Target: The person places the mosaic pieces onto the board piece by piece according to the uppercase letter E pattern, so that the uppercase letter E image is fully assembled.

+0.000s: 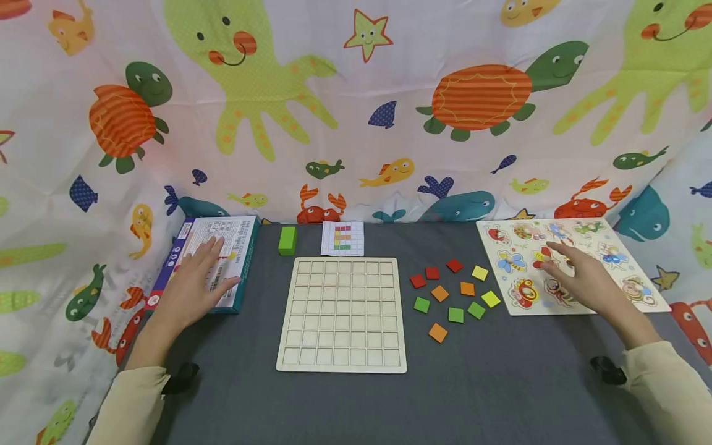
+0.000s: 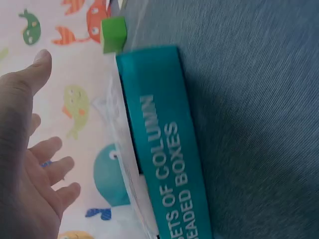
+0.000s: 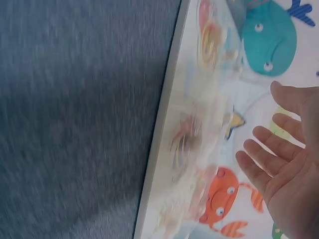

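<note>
My left hand [image 1: 191, 287], fingers extended, is over a flat box [image 1: 245, 272] at the table's left; in the left wrist view the hand [image 2: 37, 164] appears apart from the box's teal side [image 2: 159, 139]. On the right, my right hand [image 1: 586, 281] hovers with relaxed fingers over a wooden picture puzzle board [image 1: 520, 303] of cartoon insects. In the right wrist view that hand [image 3: 284, 154] holds nothing. Between them lies a pale wooden grid board [image 1: 342, 366] with bare square cells. Small red [image 1: 432, 273], orange [image 1: 438, 333], yellow [image 1: 491, 299] and green tiles [image 1: 455, 315] are scattered right of it.
A green block [image 1: 287, 241] stands right of the box. Beside it, a paper card [image 1: 342, 239] with a coloured grid pattern lies behind the grid board. A curtain [image 1: 356, 93] printed with sea animals hangs along the back and sides of the dark grey table [image 1: 356, 408].
</note>
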`<state>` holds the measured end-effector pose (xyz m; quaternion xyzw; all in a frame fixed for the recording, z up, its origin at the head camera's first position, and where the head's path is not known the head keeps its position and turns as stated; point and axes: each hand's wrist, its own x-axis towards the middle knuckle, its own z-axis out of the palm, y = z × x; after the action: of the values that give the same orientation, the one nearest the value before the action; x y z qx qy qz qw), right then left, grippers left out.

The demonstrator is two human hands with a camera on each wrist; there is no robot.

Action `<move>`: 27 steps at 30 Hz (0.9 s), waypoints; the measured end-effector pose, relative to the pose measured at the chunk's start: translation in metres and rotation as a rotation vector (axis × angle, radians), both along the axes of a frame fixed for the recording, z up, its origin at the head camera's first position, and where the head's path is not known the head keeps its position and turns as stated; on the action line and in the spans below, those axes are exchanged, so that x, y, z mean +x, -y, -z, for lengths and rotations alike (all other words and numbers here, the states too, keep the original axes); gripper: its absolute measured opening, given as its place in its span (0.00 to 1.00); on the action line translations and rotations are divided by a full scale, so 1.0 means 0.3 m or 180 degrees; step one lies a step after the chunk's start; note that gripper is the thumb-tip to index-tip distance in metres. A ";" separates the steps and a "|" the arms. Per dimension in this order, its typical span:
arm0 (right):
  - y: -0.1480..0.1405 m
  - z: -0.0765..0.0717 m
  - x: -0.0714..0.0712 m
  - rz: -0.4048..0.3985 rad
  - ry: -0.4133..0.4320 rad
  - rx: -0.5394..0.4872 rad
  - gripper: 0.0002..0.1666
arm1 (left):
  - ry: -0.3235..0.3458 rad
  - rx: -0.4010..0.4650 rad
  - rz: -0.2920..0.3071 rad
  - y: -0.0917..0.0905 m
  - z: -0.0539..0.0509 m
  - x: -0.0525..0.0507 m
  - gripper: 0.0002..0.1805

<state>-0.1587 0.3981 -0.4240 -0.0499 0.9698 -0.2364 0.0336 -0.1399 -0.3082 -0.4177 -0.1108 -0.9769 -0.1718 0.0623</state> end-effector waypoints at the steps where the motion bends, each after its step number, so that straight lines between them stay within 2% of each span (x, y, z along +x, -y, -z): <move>1: 0.012 0.001 0.005 -0.0023 -0.0062 -0.0022 0.40 | -0.0019 -0.0013 0.0019 -0.010 0.004 0.009 0.50; 4: 0.052 0.005 0.019 -0.0098 -0.0271 -0.0086 0.36 | -0.0004 -0.0009 0.0044 -0.037 0.015 0.037 0.50; 8: 0.103 0.012 0.027 -0.0203 -0.0392 -0.0172 0.34 | 0.0097 -0.0010 0.0064 -0.069 0.026 0.076 0.51; 12: 0.156 0.021 0.021 -0.0396 -0.0522 -0.0281 0.30 | 0.0125 -0.0004 0.0173 -0.103 0.043 0.107 0.52; 22: 0.285 0.042 -0.020 -0.0892 -0.0914 -0.0563 0.24 | -0.0020 0.0021 0.0342 -0.165 0.083 0.129 0.52; 27: 0.342 0.069 -0.019 -0.1049 -0.0889 -0.0705 0.22 | -0.0172 -0.0105 0.0493 -0.189 0.113 0.154 0.54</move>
<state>-0.1642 0.2956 -0.4447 -0.2430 0.9120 -0.3234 -0.0684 -0.0937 -0.2514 -0.4516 -0.1915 -0.9661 -0.1569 0.0733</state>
